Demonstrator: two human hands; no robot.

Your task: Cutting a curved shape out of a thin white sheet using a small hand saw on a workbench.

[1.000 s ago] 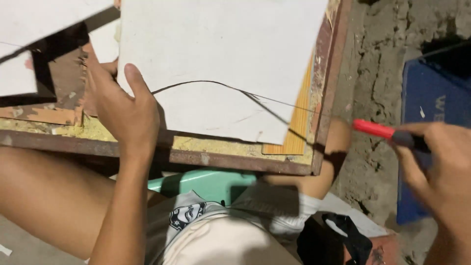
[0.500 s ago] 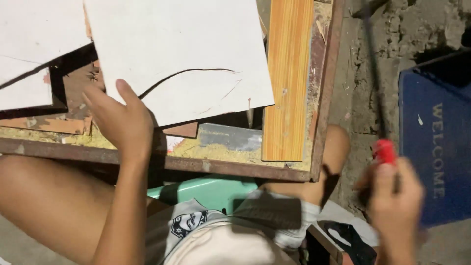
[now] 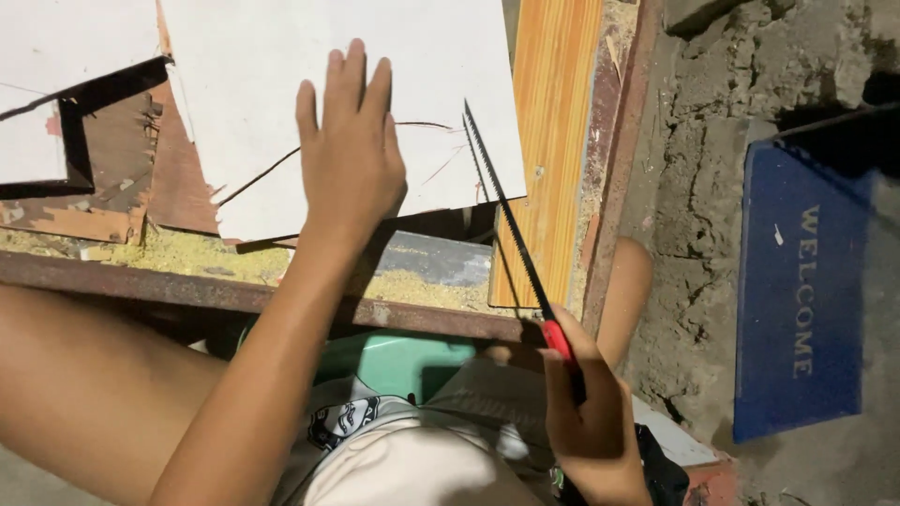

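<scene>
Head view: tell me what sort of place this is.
Probably a rough home or backyard workbench for woodwork. The left hand presses a white board marked with a curved line, the right hand holds a thin saw, and sawdust lies on the bench.

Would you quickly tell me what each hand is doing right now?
Left hand: open, flat on the white board.
Right hand: closed on the red handle of the saw.

blue doormat [image 3: 802, 309], orange plank [image 3: 553, 112], sawdust [image 3: 202, 255]
</scene>
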